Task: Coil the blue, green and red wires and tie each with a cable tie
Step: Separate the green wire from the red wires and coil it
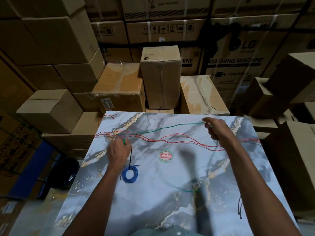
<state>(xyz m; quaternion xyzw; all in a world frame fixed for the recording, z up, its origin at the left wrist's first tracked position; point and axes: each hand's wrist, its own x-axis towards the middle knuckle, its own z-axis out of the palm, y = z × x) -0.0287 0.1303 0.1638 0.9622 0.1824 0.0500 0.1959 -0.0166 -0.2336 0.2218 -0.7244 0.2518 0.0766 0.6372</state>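
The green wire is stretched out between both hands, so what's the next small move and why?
Probably bring the right hand across to the left hand to lay the first loop. The green wire is pulled out straight between them, uncoiled, while the blue wire already lies coiled on the table.

The thin green wire [167,127] is hidden inside the curled right hand [217,131], and its near run toward the marble-patterned tabletop's [153,193] near right smears into blur. Its other end vanishes under the left hand [118,151]. The thin red wires [170,139] drop out of sight over both side edges. Both forearms are cut off by the near edge.
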